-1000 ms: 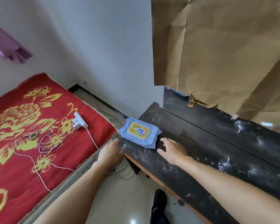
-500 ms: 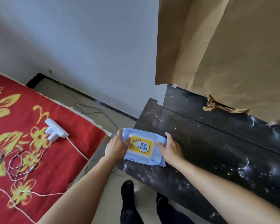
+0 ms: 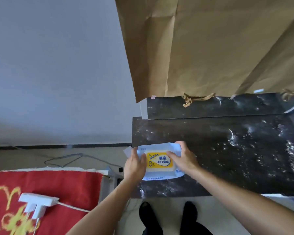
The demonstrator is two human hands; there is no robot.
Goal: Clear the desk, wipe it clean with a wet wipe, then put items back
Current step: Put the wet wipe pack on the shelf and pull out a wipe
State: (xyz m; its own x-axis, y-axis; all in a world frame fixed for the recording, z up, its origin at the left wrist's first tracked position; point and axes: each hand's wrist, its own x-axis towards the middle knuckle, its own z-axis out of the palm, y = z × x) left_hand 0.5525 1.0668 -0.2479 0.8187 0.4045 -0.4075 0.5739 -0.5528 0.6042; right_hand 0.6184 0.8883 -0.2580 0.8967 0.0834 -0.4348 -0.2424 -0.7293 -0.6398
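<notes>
Left edge: ran under the left end of the pack (image 3: 159,173), which stuck out past it over the floor (image 3: 92,155).
Near edge: lay close below pack, with shoes (image 3: 190,212) on the floor beneath.
Open room: stretched right and back of pack across the dark, speckled surface (image 3: 236,158), up to a raised ledge (image 3: 236,107).
Pack: sat at the surface's left near corner; lifted or resting, could not be told; yellow label (image 3: 157,164) up, contents hidden.
Left hand (image 3: 134,167): gripped pack's left end, fingers (image 3: 142,158) curled onto it.
Right hand (image 3: 183,160): gripped the right end, thumb on the label, fingers (image 3: 178,144) wrapped over the far corner.
Paper (image 3: 210,48): hung brown over the ledge, twisted handles (image 3: 193,99) touching it.
Bed (image 3: 58,187): stood left of the surface, red cover with yellow flowers, white plug (image 3: 38,202) and cord (image 3: 71,206) on it.
Cable (image 3: 63,159): lay grey on the floor by the wall (image 3: 58,65), well left of pack.
</notes>
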